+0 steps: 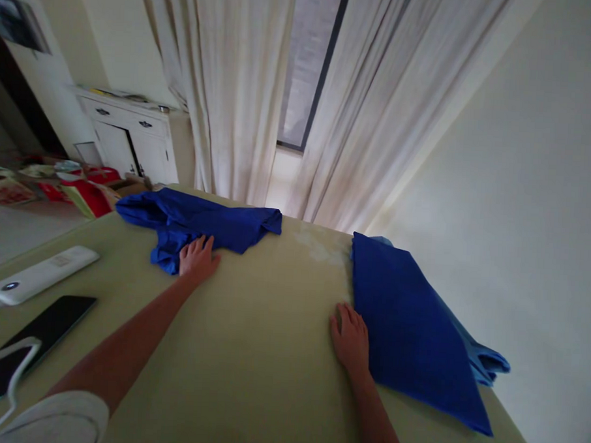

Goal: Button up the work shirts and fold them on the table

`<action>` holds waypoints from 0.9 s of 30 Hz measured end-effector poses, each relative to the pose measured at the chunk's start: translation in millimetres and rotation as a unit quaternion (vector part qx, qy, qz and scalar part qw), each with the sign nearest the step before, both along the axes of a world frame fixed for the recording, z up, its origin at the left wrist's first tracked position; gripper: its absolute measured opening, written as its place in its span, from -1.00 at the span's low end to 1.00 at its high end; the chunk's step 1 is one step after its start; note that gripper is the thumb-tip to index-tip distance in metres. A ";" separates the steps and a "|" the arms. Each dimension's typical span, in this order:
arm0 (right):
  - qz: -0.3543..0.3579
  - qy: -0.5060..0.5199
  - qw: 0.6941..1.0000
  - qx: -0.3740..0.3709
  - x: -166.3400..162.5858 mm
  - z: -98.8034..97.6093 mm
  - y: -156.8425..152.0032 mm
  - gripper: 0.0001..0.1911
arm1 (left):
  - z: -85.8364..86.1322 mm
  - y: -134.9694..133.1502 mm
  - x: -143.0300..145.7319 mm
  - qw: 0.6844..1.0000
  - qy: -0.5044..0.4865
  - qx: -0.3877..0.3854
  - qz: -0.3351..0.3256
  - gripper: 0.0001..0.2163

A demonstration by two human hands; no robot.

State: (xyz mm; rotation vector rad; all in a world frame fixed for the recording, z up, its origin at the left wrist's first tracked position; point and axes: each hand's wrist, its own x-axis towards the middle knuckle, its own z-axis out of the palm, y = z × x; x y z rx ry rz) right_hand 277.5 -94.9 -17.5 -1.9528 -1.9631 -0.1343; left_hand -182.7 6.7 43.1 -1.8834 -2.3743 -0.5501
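A crumpled blue cloth [202, 221] lies at the far left of the pale green table [255, 350]. My left hand [197, 257] rests on its near edge, fingers curled onto the fabric. A folded blue cloth [408, 324] lies flat at the right, on top of a lighter blue one whose edge shows at its right side. My right hand [352, 338] lies flat on the table with fingers stretched out, touching the folded cloth's left edge.
A white power bank [41, 274] and a dark phone [30, 340] with a white cable [14, 379] lie at the left. Beyond the table are pale curtains [242, 88], a white cabinet [127, 136] and red packets [88, 193]. A wall stands close on the right.
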 end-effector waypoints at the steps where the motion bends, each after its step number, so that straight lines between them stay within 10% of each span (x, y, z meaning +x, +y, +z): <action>1: -0.014 -0.001 1.000 0.016 0.9 1.6 1.1 -0.40 | -2.8 1.4 -9.6 1.000 -0.001 -0.013 0.016 -0.41; 11: -0.117 -0.014 0.993 0.024 -0.7 6.3 -4.6 -0.43 | -8.8 -3.5 -16.4 0.999 -0.042 -0.013 0.012 -0.64; 15: -0.111 0.036 0.993 0.018 5.6 11.4 -0.4 -0.47 | -12.0 -38.4 -3.2 0.978 -0.097 -0.057 -0.176 -0.72; 20: -0.090 0.228 0.969 -0.024 24.9 45.0 8.6 -0.46 | -2.3 -84.6 -36.2 0.846 -0.168 -0.224 -0.454 -0.78; 27: 0.164 0.250 0.953 -0.041 -69.9 52.6 -45.2 -0.40 | 9.7 -79.2 -52.0 0.972 0.001 -0.131 -0.195 -0.70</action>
